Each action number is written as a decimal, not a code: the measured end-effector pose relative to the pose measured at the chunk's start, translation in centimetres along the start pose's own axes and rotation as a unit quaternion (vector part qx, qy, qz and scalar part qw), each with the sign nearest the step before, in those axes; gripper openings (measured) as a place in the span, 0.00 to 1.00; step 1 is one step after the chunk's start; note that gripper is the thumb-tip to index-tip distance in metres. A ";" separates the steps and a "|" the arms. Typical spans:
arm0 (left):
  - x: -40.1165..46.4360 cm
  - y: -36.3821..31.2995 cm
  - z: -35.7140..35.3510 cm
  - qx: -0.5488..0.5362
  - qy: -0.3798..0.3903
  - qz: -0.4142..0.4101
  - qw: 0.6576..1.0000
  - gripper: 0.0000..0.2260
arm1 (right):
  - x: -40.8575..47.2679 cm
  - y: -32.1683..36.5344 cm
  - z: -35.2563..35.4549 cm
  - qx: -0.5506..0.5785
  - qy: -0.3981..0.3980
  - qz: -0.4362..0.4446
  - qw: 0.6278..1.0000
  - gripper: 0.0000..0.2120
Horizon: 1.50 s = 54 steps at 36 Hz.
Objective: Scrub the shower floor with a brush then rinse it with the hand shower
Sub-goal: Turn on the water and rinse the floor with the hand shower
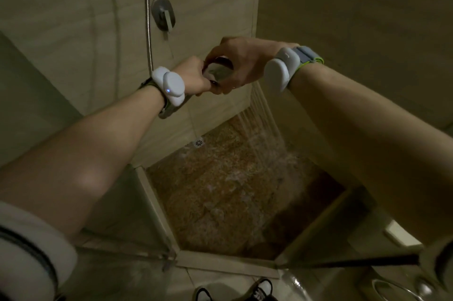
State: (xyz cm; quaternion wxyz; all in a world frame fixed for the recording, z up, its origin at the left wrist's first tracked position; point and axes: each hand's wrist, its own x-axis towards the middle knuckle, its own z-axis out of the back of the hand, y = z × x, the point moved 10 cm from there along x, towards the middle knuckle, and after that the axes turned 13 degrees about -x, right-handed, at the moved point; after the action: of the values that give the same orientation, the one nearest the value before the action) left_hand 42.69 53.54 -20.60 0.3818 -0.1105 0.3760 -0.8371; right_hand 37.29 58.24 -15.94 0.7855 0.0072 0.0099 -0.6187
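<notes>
**Q:** Head view, entry one. What do your hands hold?

**Me:** Both are on the hand shower, raised in front of the tiled wall. My left hand is curled round its handle, fist closed on it. My right hand grips the round head from above and the right, fingers wrapped over its rim. The two hands touch each other at the head.

**Q:** Is water running?

**Me:** Yes. Thin streams fall from under my right hand, slanting down and to the right, and strike the shower floor near the right-hand wall. Floor is brown, speckled, wet, with pale splash patches across it.

**Q:** Other fixtures?

**Me:** Drain sits at the far left edge of the floor, against the back wall. Metal hose hangs straight down the wall to my left wrist. Mixer handle is mounted just right of the hose.

**Q:** And the brush?

**Me:** Cannot tell; a dark rod crosses the lower right, its ends out of sight.

**Q:** Anything at your feet?

**Me:** Shoes, bottom edge, outside the kerb.
</notes>
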 end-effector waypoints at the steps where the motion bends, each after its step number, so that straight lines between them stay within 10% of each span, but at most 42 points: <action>1: 0.3 -0.1 -0.1 -0.006 0.000 0.001 1.000 0.12 | -0.1 -0.2 0.2 -0.005 -0.001 0.000 1.000 0.23; 54: 13.4 -7.7 -5.9 -0.064 0.064 -0.104 0.990 0.12 | -2.9 -15.4 0.5 -0.048 -0.005 -0.160 0.986 0.41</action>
State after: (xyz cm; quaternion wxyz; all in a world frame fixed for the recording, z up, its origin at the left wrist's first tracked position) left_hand 26.47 50.36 -20.50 0.2599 -0.1199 0.4387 -0.8518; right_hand 21.60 57.46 -15.36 0.6756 -0.0350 0.0367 -0.7355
